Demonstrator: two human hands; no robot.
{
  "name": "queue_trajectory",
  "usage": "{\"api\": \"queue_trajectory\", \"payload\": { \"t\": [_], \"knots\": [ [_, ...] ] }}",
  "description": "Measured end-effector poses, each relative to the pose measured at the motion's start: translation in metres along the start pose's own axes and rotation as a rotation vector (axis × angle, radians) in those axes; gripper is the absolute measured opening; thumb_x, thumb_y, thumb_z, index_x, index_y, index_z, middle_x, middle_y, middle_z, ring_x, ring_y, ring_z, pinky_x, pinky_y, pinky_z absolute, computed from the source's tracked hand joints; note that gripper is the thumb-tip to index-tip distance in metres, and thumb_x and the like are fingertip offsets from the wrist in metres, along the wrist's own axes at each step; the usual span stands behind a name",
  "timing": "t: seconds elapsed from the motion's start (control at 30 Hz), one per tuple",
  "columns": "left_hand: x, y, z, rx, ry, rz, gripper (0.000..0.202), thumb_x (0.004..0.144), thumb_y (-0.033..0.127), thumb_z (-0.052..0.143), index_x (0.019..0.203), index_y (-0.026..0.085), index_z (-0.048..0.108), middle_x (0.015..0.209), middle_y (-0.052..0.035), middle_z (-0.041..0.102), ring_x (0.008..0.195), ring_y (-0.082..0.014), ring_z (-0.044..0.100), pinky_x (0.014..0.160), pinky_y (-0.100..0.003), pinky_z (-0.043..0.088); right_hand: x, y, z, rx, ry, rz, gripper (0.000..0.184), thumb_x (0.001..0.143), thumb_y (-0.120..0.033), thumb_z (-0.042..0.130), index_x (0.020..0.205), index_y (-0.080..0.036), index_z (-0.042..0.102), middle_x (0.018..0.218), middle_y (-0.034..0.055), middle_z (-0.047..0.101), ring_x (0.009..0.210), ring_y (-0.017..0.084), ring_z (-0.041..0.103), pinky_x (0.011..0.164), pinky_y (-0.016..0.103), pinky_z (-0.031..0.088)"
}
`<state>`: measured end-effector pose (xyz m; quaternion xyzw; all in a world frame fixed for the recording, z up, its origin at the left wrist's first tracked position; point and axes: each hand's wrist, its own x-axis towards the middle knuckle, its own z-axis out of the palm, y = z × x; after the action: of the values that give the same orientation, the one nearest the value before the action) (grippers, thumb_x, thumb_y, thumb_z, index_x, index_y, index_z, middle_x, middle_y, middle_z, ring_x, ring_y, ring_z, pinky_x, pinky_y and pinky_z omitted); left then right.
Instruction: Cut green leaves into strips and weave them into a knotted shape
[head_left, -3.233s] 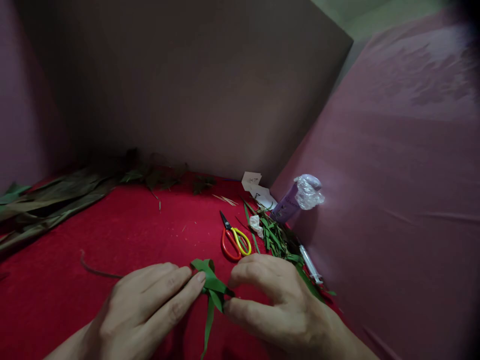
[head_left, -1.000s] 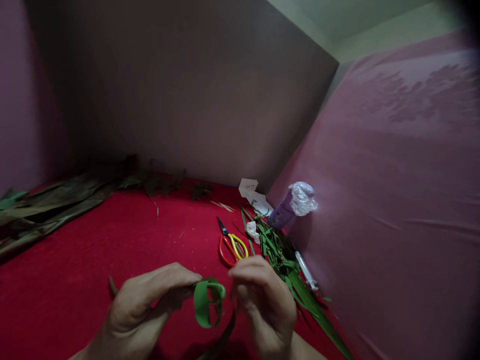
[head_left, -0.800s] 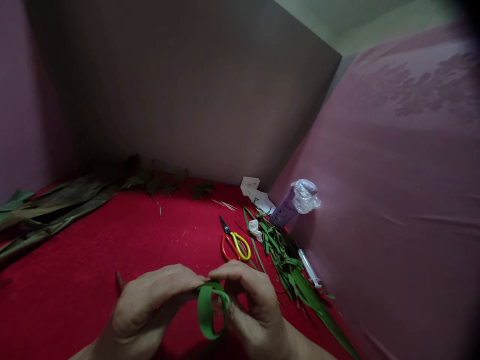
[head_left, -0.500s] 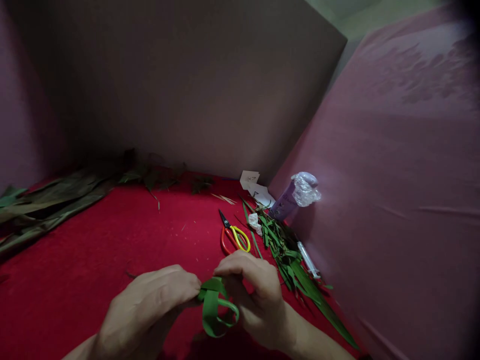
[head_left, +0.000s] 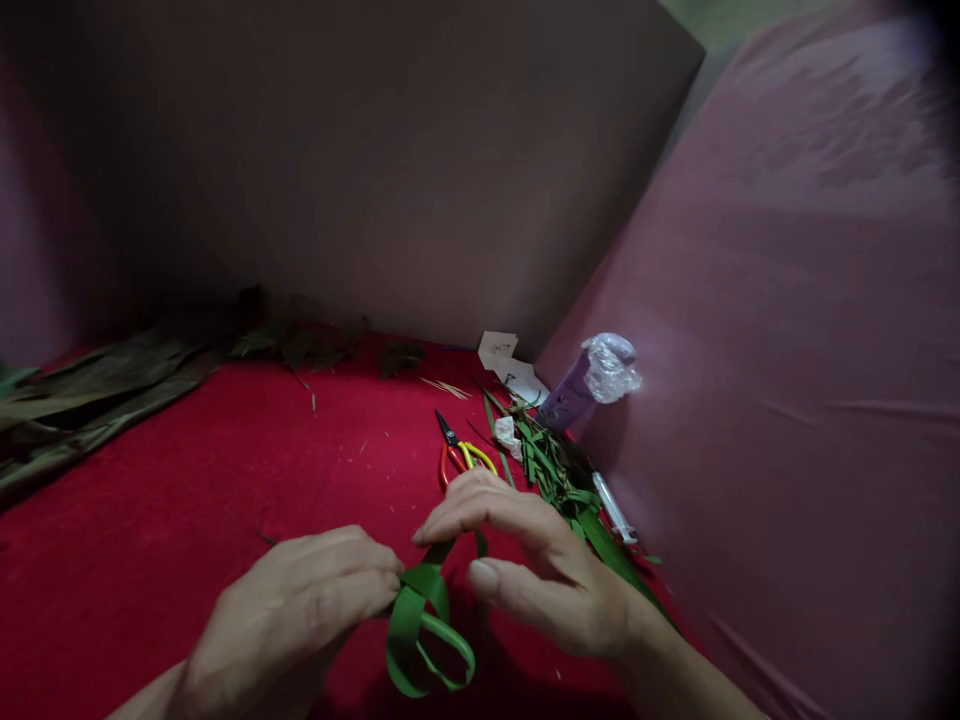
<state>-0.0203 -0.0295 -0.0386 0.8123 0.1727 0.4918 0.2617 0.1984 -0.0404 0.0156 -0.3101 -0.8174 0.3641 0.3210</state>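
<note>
My left hand is closed, pinching the top of a green leaf strip that curls into a loop just above the red cloth. My right hand hovers to the right of the loop. Its fingers are bent and spread over the strip's upper end, with the thumb pointing at the loop. I cannot see whether the fingertips grip the strip. Behind the right hand lie scissors with red and yellow handles, partly hidden by the fingers.
A pile of cut green leaf strips lies at the right by a purple bottle wrapped in plastic. White paper scraps sit behind it. Long dried leaves lie at the back left. Brown boards and pink cloth wall in the red surface.
The right hand has let its pinch loosen and moved up and right, fingers spreading. The leaf loop has dropped lower and wider. The left hand keeps its hold.
</note>
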Motion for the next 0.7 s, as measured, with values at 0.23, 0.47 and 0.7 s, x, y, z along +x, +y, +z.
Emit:
{"api": "queue_trajectory", "payload": {
  "t": [0.23, 0.47, 0.7],
  "knots": [
    [0.008, 0.002, -0.001, -0.076, -0.065, 0.037, 0.032, 0.091, 0.027, 0.031, 0.107, 0.027, 0.059, 0.082, -0.0055, 0.069, 0.069, -0.0153, 0.064, 0.058, -0.024, 0.053, 0.004, 0.007, 0.004, 0.378, -0.091, 0.257, 0.015, 0.082, -0.021, 0.057, 0.095, -0.014, 0.061, 0.090, 0.0046, 0.057, 0.085, 0.013, 0.052, 0.082, 0.030, 0.041],
    [0.009, 0.004, 0.001, -0.105, -0.096, -0.082, 0.026, 0.088, 0.025, 0.041, 0.095, 0.030, 0.065, 0.074, -0.0032, 0.067, 0.064, -0.0144, 0.061, 0.059, -0.024, 0.051, 0.011, 0.015, -0.001, 0.630, -0.267, 0.493, 0.018, 0.073, -0.026, 0.067, 0.082, -0.012, 0.060, 0.071, -0.0016, 0.052, 0.060, 0.006, 0.044, 0.058, 0.019, 0.037],
    [0.005, 0.009, 0.005, -0.252, 0.002, -0.234, 0.025, 0.086, 0.030, 0.044, 0.093, 0.034, 0.067, 0.077, -0.0038, 0.068, 0.063, -0.0154, 0.062, 0.059, -0.026, 0.052, 0.010, 0.025, 0.004, 0.820, -0.230, 0.497, 0.017, 0.075, -0.026, 0.067, 0.083, -0.012, 0.062, 0.076, -0.0002, 0.056, 0.067, 0.006, 0.050, 0.066, 0.020, 0.040]
  ]
}}
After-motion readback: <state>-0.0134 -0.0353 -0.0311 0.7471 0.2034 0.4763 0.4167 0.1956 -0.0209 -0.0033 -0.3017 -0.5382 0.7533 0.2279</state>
